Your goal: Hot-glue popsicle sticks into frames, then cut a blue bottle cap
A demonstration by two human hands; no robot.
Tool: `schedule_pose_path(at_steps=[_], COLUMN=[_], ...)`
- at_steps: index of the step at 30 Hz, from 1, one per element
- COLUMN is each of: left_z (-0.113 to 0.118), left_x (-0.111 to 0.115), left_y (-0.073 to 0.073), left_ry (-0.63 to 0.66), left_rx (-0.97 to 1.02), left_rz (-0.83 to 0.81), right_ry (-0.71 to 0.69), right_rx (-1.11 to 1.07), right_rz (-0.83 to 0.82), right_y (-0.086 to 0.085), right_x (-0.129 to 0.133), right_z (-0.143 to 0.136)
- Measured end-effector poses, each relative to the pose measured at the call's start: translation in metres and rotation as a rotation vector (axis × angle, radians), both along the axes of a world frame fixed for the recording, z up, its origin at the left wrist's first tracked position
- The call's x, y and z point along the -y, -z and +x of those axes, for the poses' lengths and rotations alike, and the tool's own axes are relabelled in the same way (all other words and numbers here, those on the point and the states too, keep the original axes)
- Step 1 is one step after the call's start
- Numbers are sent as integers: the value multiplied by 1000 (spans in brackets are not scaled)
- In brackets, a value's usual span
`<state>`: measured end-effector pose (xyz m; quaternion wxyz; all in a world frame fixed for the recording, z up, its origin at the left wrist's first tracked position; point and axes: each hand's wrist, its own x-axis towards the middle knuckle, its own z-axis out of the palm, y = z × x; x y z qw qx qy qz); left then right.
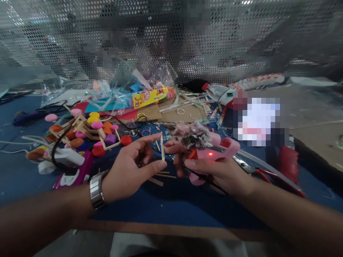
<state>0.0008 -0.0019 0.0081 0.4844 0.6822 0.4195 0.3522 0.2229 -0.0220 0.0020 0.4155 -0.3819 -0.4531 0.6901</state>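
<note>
Between the thumb and index finger of my left hand (134,162) a short wooden stick (162,148) is pinched by its two ends, nearly upright. My right hand (214,171) grips a pink hot glue gun (217,153) with a small red light lit on its side. Grey, fibrous matter clings around the gun's front, and its nozzle tip cannot be made out. The right fingertips come close to the stick; I cannot tell whether they touch it. Several loose thin sticks (160,178) lie on the blue tabletop (171,210) under my hands.
Left stand small stick constructions (83,128) with colourful caps and a magenta device (73,169). Behind lie a yellow packet (150,95), cardboard (174,112) and a plastic bottle (218,92). Red-handled pliers (249,166) lie right, below a blurred-out bright screen (258,119). Perforated metal mesh (160,43) rises behind.
</note>
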Motion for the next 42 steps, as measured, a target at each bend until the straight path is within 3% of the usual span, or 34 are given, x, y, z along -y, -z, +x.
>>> schedule_pose_path(at_steps=[14,25,33,42], left_z=[1,-1,0,0], left_x=[1,1,0,1], left_y=[-2,-1,-1,-1], left_ry=[-16,-3,1,26], left_rx=[-37,1,-37,-81], left_rz=[5,-5,10,3], right_ry=[-29,-101,-52,-97], right_rx=[78,-12,16,21], right_rz=[-83,-27,40,-39], right_y=[0,3,5,4], right_x=[-1,-4,-3,-4], right_z=[5,5,3,4])
